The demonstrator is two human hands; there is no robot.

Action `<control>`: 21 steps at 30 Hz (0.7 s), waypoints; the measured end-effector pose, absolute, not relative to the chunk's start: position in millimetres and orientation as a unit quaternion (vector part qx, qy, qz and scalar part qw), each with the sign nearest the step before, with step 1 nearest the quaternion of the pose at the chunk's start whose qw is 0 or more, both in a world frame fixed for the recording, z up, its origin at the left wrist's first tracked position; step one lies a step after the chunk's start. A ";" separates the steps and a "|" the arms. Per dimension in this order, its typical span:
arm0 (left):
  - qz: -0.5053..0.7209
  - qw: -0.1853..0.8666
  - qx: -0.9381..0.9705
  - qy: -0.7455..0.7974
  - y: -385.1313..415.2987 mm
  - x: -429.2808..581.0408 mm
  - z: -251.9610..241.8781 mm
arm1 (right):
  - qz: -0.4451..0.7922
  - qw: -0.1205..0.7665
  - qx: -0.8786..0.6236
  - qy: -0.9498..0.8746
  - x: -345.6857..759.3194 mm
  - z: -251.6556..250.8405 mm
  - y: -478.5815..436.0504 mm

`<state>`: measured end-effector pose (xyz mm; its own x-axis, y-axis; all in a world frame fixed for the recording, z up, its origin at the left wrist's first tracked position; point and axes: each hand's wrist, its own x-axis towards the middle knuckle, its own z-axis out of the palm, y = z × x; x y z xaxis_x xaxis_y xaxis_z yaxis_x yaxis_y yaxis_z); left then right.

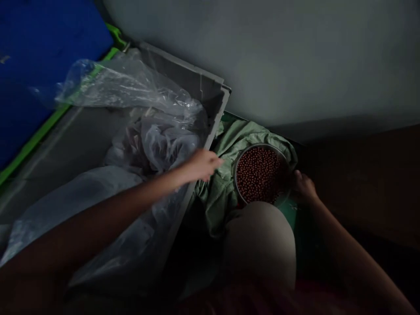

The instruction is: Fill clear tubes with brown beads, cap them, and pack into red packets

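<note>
A round metal bowl (236,177) full of small, shiny reddish-brown beads (260,173) stands just beyond my knee, against a crumpled green woven sack (226,151). My right hand (304,186) grips the bowl's right rim, thumb uppermost, its other fingers mostly hidden in shadow. To the left of the bowl, my left hand (204,165) hovers over the edge of a grey plastic crate (215,124). Its fingers are curled together and a little blurred; whatever they hold, if anything, does not show. Clear plastic bags (164,140) lie crumpled inside the crate.
A blue panel (49,57) with a bright green edge (55,118) borders the crate at upper left. A pale wall (295,57) rises behind. My knee (262,240) is close below the bowl, and a dark brown surface (367,179) lies at right.
</note>
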<state>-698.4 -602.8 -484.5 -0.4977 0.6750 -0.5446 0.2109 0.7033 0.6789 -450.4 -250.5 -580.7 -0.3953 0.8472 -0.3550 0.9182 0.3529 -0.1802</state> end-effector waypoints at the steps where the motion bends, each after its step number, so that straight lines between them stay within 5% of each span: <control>1: 0.265 0.481 0.302 0.779 -579.3 -678.6 -488.9 | -0.185 0.096 0.541 0.815 -440.2 -590.6 -252.0; 6: 0.149 0.461 0.357 0.799 -521.9 -629.3 -541.7 | -0.212 0.009 0.558 0.802 -428.2 -621.0 -254.3; 21: 0.217 0.466 0.280 0.811 -520.2 -629.6 -578.7 | -0.317 -0.155 0.647 0.676 -434.2 -650.5 -284.7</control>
<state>-629.6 -520.2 -578.7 -0.4091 0.6564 -0.6339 0.2518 0.7489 0.6130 -434.2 -284.7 -650.5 -0.1149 0.9729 -0.2008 0.7759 -0.0383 -0.6297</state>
